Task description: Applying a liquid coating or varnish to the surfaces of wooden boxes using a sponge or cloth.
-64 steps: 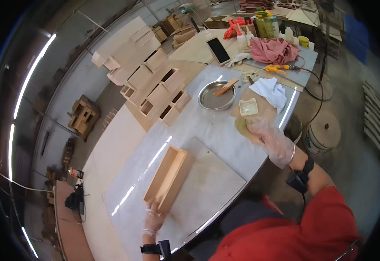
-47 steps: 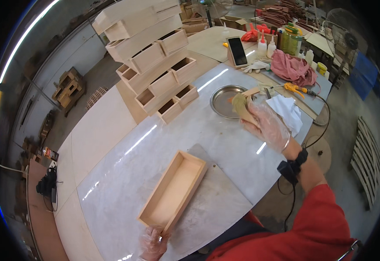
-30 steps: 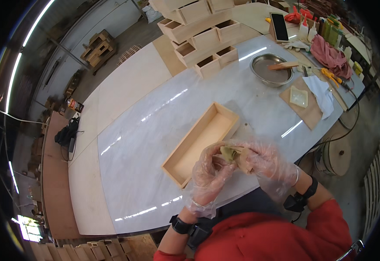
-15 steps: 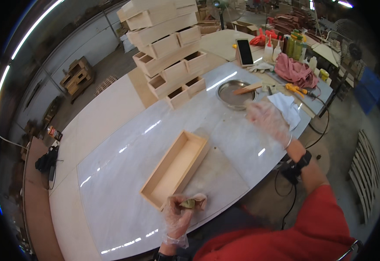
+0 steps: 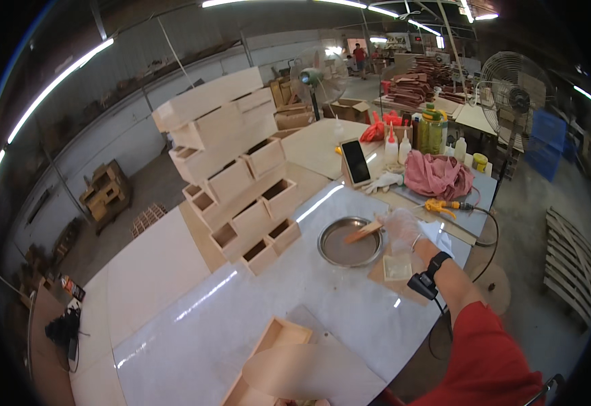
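My right hand [image 5: 402, 229], in a clear plastic glove, is at the right rim of a round metal dish [image 5: 322, 254]. Its fingers are blurred, at the end of a flat wooden-handled tool [image 5: 363, 233] that leans across the dish; whether they grip it cannot be made out. Below this hand, a pale square block or container [image 5: 397, 268] lies on a brown sheet. An open wooden drawer box [image 5: 289, 333] sits at the near edge, partly hidden by a smooth blurred patch. Of my left hand, at most a sliver shows at the bottom edge beside the box.
A tall stack of wooden drawer boxes [image 5: 238, 183] stands at the far left of the table. Behind the dish are a propped phone [image 5: 356, 162], white gloves [image 5: 383, 182], bottles [image 5: 404, 145], a pink cloth [image 5: 438, 174] and a yellow air gun [image 5: 440, 206] with its hose.
The view has tilted up, so the drawer box and left hand have slid to the bottom edge. My right hand has moved to the wooden tool's end, uncovering the pale square piece.
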`<state>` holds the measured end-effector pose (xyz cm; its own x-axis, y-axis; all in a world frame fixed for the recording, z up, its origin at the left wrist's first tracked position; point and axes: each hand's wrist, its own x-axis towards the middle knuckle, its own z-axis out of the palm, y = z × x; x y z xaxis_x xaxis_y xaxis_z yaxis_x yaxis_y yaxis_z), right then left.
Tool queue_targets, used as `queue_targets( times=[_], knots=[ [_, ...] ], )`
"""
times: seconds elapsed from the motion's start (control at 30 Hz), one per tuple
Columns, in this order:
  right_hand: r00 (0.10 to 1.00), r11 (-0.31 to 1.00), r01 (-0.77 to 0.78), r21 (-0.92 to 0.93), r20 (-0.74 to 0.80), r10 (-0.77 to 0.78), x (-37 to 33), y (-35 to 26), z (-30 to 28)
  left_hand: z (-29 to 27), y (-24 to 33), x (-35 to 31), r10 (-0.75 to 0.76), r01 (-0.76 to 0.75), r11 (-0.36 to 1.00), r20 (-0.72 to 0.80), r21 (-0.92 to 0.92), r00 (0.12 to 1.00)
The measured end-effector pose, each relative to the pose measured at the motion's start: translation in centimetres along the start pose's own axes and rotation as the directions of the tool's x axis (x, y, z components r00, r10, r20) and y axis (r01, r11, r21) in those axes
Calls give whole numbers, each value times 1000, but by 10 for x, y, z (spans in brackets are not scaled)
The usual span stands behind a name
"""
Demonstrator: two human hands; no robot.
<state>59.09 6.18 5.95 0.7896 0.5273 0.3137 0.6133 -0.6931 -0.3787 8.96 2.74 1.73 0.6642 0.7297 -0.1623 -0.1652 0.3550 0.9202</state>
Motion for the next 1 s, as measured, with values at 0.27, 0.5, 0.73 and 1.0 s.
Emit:
queue_targets(
  times=[0.27,0.5,0.73,1.0],
  knots=[
    [956,948,292,130,-19,-292,-1,19,3,17,13,19,-54,56,996,-34,69,998],
    [968,964,249,97,-9,-249,-17,15,-40,20,14,23,-70,73,994,-28,84,997],
    [807,810,583,65,77,-586,-45,-22,-28,18,12,17,-79,82,993,-37,82,996],
    [747,719,659,-220,82,-659,-23,-33,7,12,11,14,-75,79,994,-54,78,996]
  ],
)
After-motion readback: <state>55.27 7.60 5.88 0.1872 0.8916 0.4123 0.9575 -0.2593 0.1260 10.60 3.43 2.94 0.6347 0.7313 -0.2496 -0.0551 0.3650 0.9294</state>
